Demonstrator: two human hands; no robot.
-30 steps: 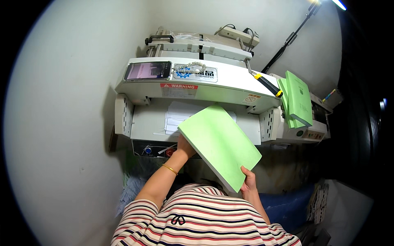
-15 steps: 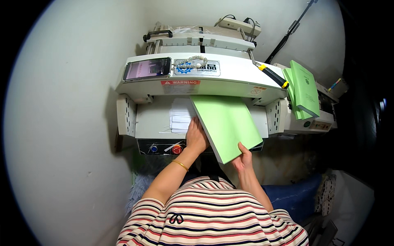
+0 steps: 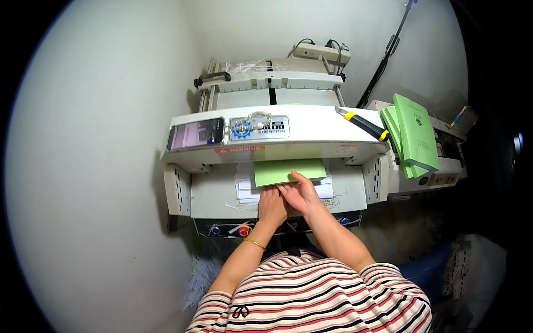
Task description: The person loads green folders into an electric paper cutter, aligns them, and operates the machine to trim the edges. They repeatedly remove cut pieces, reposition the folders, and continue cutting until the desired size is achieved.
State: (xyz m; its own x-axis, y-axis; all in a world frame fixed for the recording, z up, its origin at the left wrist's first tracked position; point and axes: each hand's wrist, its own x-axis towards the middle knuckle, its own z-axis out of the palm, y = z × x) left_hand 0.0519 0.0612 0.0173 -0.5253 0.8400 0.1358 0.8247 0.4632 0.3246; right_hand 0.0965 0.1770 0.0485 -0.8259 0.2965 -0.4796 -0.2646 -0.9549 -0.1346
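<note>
In mid-frame, we have the thick, green-covered paper book [image 3: 272, 174] partly under the white metal crossbar [image 3: 311, 135], above white paper sheets [image 3: 244, 191]. Our right hand [image 3: 300, 195] is unclenched, its thumb over the cover; our left hand [image 3: 272, 207] meets the near edge, its grip unclear. We should push evenly, keeping that edge square.

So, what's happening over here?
A person has both hands at a green book's near edge. The right hand's thumb reaches over the cover; the left hand is at the edge. The book lies partly under a white machine's front beam, with white paper around it. More green books are stacked to the right.
</note>
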